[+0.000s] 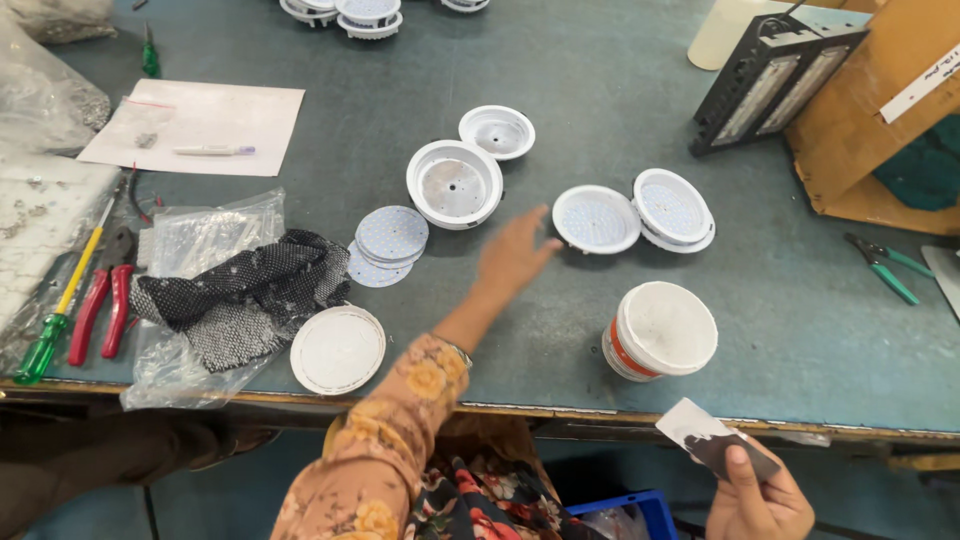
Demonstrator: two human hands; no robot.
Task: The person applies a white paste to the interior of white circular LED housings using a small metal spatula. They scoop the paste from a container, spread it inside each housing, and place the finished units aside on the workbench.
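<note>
The grey-green worktop carries everything here, and a black floodlight fixture leans against a wooden stand at its far right. Near the front edge stands a white tub with an orange band, and to its left lies a flat round white cover beside a black mesh cloth on clear plastic bags. In the middle, 1 large empty white lamp housing and 1 smaller empty one have no board in them, while 2 housings further right, the nearer fitted housing and its neighbour, already show LED boards seated inside. A small stack of loose round LED boards waits just left of the reaching arm. Judged from this, about half the visible housings are filled and 2 are left. The left hand stretches out over the worktop, fingers open and holding nothing, its fingertips just short of the nearer fitted housing. The right hand, below the worktop's edge, has its fingers closed on a small white-and-dark card. Red pliers and a green-handled screwdriver lie far left.
</note>
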